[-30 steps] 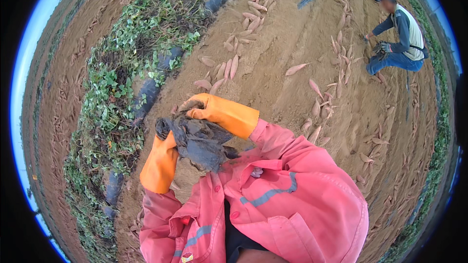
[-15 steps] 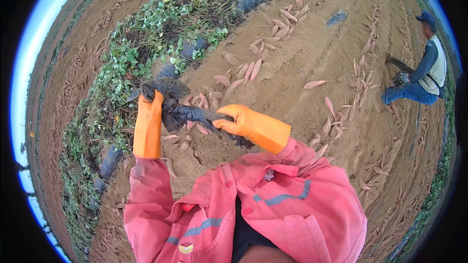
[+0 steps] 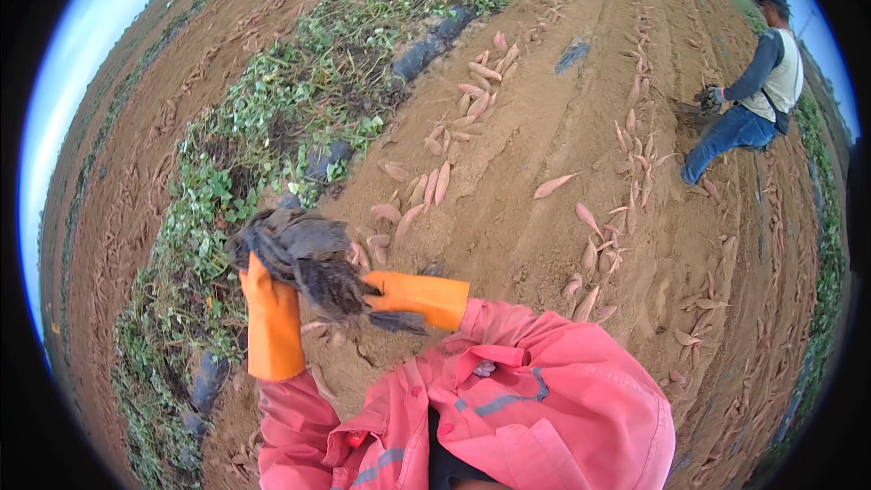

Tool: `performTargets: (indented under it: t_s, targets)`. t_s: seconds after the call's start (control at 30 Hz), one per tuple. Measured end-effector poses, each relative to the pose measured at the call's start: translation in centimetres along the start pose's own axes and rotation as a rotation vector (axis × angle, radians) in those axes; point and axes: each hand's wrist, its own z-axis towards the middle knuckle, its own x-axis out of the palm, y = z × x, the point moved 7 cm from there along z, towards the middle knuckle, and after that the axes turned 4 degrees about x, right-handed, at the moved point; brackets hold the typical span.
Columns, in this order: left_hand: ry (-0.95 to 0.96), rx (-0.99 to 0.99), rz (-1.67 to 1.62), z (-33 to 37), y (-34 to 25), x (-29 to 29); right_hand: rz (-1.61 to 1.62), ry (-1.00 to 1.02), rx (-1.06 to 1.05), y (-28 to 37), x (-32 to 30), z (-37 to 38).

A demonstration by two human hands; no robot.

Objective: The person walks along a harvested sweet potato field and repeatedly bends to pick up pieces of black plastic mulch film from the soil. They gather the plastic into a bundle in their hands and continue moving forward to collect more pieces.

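Observation:
A crumpled bundle of dirty black plastic mulch film (image 3: pixel 304 249) is held up in front of me, over the edge of the vines. My left hand (image 3: pixel 272 322), in an orange rubber glove, grips it from below, its fingers partly covered by the film. From the right, my right hand (image 3: pixel 419 298), gloved the same way, is closed on the film's lower right side. A loose strip (image 3: pixel 397 321) pokes out beneath that hand. Just beyond the bundle, pink sweet potatoes (image 3: pixel 408 220) lie on the soil.
Leafy green vines (image 3: pixel 227 163) run along the left, with black film (image 3: pixel 422 54) showing at their edge. More sweet potatoes (image 3: pixel 599 254) form a row on the right. A person (image 3: pixel 758 82) in a cap and light vest bends there, holding something dark. A film scrap (image 3: pixel 572 56) lies ahead.
The stretched film is now gathered into a thicker bundle. My right hand has come left and lower, nearer my left hand. The view has shifted, and the other person stands more upright.

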Motion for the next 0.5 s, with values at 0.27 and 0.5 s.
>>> performTargets:
  t_s: [0.27, 0.5]
  targets:
    - [0.025, -0.083, 0.908, 3.8, 2.3, -6.1, -0.165, -0.003, -0.122, 11.9, -3.7, -1.5]
    - [0.566, -0.038, 0.749, -6.8, 5.6, 9.1, -0.213, -0.137, -0.309, 12.6, -9.0, 4.6]
